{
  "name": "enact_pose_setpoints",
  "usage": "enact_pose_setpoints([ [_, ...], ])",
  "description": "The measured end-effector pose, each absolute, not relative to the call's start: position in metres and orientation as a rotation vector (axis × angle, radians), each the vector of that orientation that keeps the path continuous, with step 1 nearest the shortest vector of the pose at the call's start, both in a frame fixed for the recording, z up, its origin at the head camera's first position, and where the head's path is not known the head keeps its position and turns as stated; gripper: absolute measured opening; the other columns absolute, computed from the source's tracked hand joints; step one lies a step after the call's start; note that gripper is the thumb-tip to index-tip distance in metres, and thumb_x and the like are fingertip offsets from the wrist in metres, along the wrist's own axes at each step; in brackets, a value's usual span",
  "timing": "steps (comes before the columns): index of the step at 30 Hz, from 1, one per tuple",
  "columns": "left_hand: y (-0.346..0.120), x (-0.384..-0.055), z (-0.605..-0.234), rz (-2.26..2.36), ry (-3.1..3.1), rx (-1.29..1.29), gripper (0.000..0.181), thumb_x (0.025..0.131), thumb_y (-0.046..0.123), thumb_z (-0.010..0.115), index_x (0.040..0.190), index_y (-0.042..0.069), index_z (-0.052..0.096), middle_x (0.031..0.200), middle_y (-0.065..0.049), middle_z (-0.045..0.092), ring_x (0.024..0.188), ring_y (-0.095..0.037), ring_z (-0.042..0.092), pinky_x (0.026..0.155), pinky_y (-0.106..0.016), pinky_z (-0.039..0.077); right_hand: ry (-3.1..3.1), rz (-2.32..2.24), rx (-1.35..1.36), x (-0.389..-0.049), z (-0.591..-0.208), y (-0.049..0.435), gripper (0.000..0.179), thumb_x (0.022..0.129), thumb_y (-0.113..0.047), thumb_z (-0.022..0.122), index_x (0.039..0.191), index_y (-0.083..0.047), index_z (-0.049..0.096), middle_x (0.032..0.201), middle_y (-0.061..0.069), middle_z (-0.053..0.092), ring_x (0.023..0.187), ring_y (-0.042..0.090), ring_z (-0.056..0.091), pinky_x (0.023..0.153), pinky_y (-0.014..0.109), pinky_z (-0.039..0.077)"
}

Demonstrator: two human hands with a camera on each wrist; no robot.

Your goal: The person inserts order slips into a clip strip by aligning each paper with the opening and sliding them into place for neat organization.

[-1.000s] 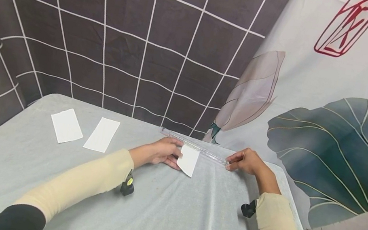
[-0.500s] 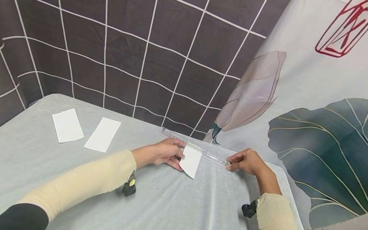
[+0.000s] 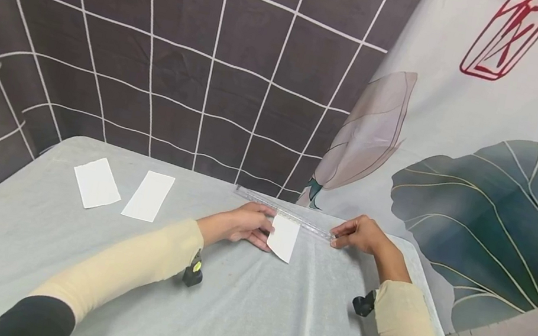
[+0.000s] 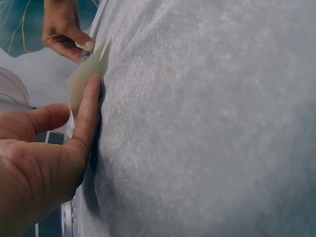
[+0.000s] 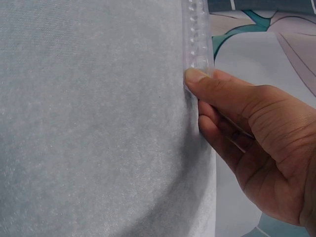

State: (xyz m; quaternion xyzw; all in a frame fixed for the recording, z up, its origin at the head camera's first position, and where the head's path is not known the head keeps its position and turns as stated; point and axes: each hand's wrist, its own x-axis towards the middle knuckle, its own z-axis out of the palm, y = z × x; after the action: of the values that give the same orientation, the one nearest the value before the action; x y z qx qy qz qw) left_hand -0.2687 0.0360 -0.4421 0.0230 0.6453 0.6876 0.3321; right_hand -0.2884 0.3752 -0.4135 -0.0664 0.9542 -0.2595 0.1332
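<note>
My left hand [image 3: 252, 225] holds a small white paper card [image 3: 283, 238] by its left side. In the left wrist view, one straight finger lies along the pale underside of the card [image 4: 81, 81], and another digit stands on its wall side. The card's far edge meets a long, clear, ruler-like plastic strip [image 3: 312, 227] near the back edge of the table; its near corner lifts slightly. My right hand [image 3: 362, 234] pinches the right end of this strip. In the right wrist view, thumb and fingers grip the end of the ridged clear strip [image 5: 197, 34].
Two more white cards lie at the back left, one tilted card [image 3: 97, 183] and one card [image 3: 148, 196] beside it. A grey cloth [image 3: 223, 304] with soft folds covers the table. A dark gridded curtain [image 3: 183, 75] and a lotus-print curtain [image 3: 442, 132] hang behind.
My left hand has slid slightly to the right along the strip, and the paper card has moved with it. My right hand and the strip stay in place.
</note>
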Motion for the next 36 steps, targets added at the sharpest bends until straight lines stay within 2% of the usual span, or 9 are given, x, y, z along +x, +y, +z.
enact_pose_setpoints([
  [27, 0.051, -0.264, -0.442, 1.814, 1.63, 0.068, 0.071, 0.104, -0.011, 0.058, 0.171, -0.003, 0.036, 0.109, -0.02, 0.058, 0.082, -0.029, 0.077, 0.093, -0.051, 0.074, 2.76, -0.778, -0.167, -0.289, -0.413, 0.372, 0.028, 0.084, -0.011, 0.1, 0.11, -0.004, 0.09, 0.103, 0.009, 0.088, 0.087, 0.011, 0.068, 0.077, 0.023, 0.058],
  [36, 0.057, -0.26, -0.44, 1.805, 1.627, 0.079, 0.071, 0.104, -0.011, 0.058, 0.17, -0.003, 0.036, 0.106, -0.02, 0.06, 0.083, -0.03, 0.079, 0.092, -0.051, 0.074, 2.758, -0.755, -0.153, -0.288, -0.415, 0.374, 0.029, 0.085, -0.013, 0.1, 0.111, -0.005, 0.09, 0.107, 0.011, 0.088, 0.094, 0.017, 0.073, 0.084, 0.031, 0.063],
])
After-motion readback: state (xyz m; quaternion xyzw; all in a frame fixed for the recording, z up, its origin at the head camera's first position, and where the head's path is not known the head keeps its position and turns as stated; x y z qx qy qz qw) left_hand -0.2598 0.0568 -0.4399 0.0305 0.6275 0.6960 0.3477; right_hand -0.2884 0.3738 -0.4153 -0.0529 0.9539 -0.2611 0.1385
